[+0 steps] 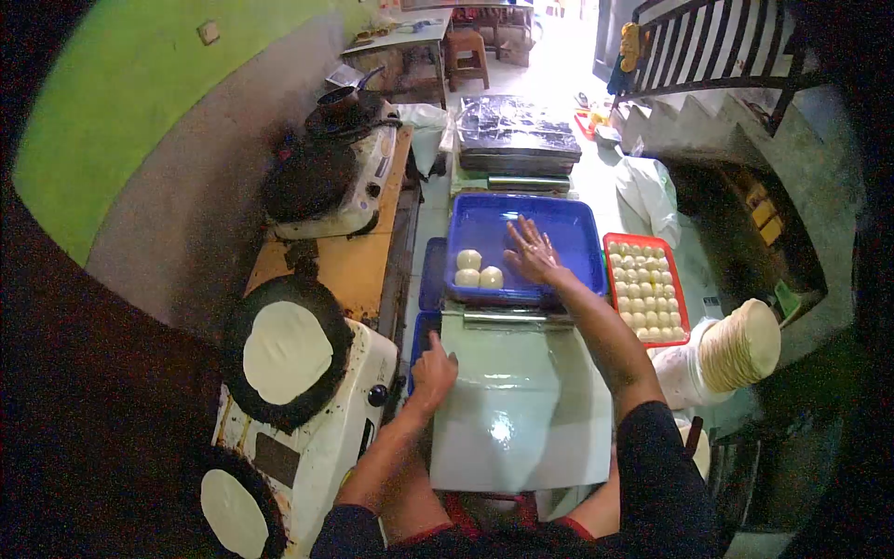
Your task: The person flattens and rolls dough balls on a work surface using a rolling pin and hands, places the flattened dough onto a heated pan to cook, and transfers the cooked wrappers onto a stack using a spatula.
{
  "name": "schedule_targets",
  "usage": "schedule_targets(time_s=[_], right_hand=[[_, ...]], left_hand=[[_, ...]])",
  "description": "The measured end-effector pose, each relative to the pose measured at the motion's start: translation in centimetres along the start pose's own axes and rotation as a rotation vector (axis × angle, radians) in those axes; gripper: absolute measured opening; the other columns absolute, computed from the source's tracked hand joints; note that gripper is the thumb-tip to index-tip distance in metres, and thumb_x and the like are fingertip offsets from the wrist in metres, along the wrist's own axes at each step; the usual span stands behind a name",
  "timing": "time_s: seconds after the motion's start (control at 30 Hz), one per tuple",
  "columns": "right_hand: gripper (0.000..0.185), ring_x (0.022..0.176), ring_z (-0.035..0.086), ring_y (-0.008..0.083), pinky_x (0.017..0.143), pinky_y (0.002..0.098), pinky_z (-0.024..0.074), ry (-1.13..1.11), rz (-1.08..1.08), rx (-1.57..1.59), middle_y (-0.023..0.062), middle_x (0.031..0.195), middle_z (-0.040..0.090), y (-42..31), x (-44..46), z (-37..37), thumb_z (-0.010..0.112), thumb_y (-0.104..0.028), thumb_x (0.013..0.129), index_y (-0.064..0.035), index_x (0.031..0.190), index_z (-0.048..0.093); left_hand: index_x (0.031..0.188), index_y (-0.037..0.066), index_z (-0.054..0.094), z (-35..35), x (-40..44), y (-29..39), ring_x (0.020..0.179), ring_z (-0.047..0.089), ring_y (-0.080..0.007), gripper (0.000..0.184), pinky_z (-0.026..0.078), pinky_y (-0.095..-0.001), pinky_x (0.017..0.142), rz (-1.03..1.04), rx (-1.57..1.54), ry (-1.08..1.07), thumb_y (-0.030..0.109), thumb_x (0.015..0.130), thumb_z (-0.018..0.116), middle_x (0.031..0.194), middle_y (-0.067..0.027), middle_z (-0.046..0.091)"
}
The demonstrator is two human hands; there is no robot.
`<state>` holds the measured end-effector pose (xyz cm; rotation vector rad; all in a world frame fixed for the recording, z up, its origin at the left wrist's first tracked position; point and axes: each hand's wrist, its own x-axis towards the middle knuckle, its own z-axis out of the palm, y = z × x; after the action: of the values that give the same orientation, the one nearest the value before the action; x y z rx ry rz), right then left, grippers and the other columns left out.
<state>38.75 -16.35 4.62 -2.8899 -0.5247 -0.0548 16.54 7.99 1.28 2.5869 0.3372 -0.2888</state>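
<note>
My right hand reaches into the blue tray with its fingers spread, palm down over the tray's bottom; whether it presses on the surface I cannot tell. Three dough balls sit in the tray's near left corner, left of that hand. At the left edge of the shiny white work board is my left hand, index finger stretched forward and nothing visible in it. A metal rolling pin lies across the board's far end, just in front of the blue tray.
Flatbreads lie on two dark round griddles at left, on a white stove. A red tray of several small dough balls stands at right, near a stack of flatbreads. Behind the blue tray, another rolling pin lies before a dark-covered stack.
</note>
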Motion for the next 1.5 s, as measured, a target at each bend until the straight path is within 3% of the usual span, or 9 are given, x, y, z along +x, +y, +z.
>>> schedule_targets(time_s=[0.2,0.33,0.6,0.73,1.07,1.17,1.23,1.33,1.5], right_hand=[[0.07,0.155,0.008,0.0303,0.121,0.0623,0.007,-0.232,-0.106,0.02,0.0058,0.168,0.007,-1.3,3.4,4.5,0.032,-0.058,0.102,-0.0236,0.161,0.014],[0.054,0.137,0.042,0.0339,0.109,0.0544,0.0365,-0.288,-0.224,0.2,0.0149,0.149,0.047,-2.5,3.4,2.3,0.038,-0.051,0.102,-0.0143,0.135,0.061],[0.054,0.077,0.063,0.0261,0.066,0.0413,0.0514,0.169,-0.037,0.627,0.0137,0.084,0.068,-7.9,4.1,4.1,0.09,-0.037,0.067,-0.0029,0.098,0.061],[0.052,0.093,0.069,0.0212,0.075,0.0354,0.0566,0.041,0.226,1.346,0.0188,0.101,0.071,-8.2,1.3,0.1,0.087,-0.014,0.071,-0.0035,0.113,0.058],[0.044,0.095,0.07,0.0204,0.088,0.0361,0.0557,-0.663,-0.142,0.69,0.0133,0.107,0.073,-6.1,-23.9,-1.1,0.08,-0.004,0.073,-0.001,0.116,0.069],[0.05,0.102,0.069,0.0274,0.091,0.0398,0.0554,-0.156,-0.441,0.523,0.0193,0.116,0.07,-4.7,-26.4,6.0,0.076,-0.003,0.075,-0.0022,0.124,0.066],[0.051,0.115,0.063,0.0328,0.098,0.0421,0.0516,-0.231,-0.128,0.997,0.024,0.129,0.061,-5.2,-26.9,8.8,0.073,-0.01,0.082,-0.0015,0.131,0.061],[0.082,0.15,0.025,0.0361,0.12,0.0516,0.0245,-0.325,-0.113,0.081,0.0292,0.16,0.022,-12.5,-28.6,3.1,0.053,-0.053,0.096,0.0003,0.154,0.028],[0.098,0.154,0.01,0.0313,0.122,0.058,0.0064,-0.139,-0.025,0.013,0.0213,0.165,0.012,-15.7,-29.8,5.9,0.043,-0.071,0.092,-0.0037,0.158,0.018]], left_hand=[[0.149,0.001,0.033,0.3,2.0,-0.4,0.129,0.048,-0.0449,0.073,0.045,-0.0557,0.1,0.317,0.21,0.241,0.017,0.084,0.062,0.143,-0.0283,0.046],[0.148,-0.001,0.035,1.6,5.8,-0.2,0.138,0.036,-0.0434,0.074,0.038,-0.0558,0.107,0.596,0.072,0.468,0.012,0.081,0.061,0.153,-0.0207,0.037],[0.138,0.005,0.046,-0.1,5.0,1.6,0.122,0.053,-0.0343,0.06,0.041,-0.0521,0.096,0.465,0.095,0.181,0.022,0.086,0.071,0.126,-0.0169,0.058],[0.116,0.006,0.064,0.8,5.3,1.3,0.11,0.055,-0.0342,0.032,0.042,-0.0522,0.088,0.615,0.095,0.284,0.021,0.088,0.065,0.112,-0.0147,0.061],[0.09,0.011,0.07,-4.8,0.6,4.7,0.093,0.06,-0.031,0.015,0.042,-0.0495,0.077,0.735,0.021,0.466,0.006,0.08,0.06,0.092,-0.01,0.062],[0.093,0.012,0.071,-7.7,-1.8,7.0,0.091,0.06,-0.0297,0.018,0.042,-0.0462,0.078,0.807,-0.118,0.552,0.002,0.081,0.061,0.09,-0.0083,0.061],[0.094,0.012,0.071,-9.3,-3.5,7.5,0.09,0.06,-0.029,0.016,0.041,-0.044,0.081,0.832,-0.166,0.626,0.003,0.083,0.064,0.088,-0.0073,0.06],[0.095,0.011,0.071,-10.4,-5.1,7.1,0.09,0.06,-0.0285,0.013,0.041,-0.0439,0.082,0.862,-0.208,0.659,0.006,0.084,0.066,0.089,-0.0076,0.061],[0.095,0.011,0.072,-10.1,-7.8,5.4,0.09,0.06,-0.0291,0.011,0.041,-0.0443,0.081,0.852,-0.23,0.652,0.008,0.085,0.066,0.088,-0.0072,0.061]])
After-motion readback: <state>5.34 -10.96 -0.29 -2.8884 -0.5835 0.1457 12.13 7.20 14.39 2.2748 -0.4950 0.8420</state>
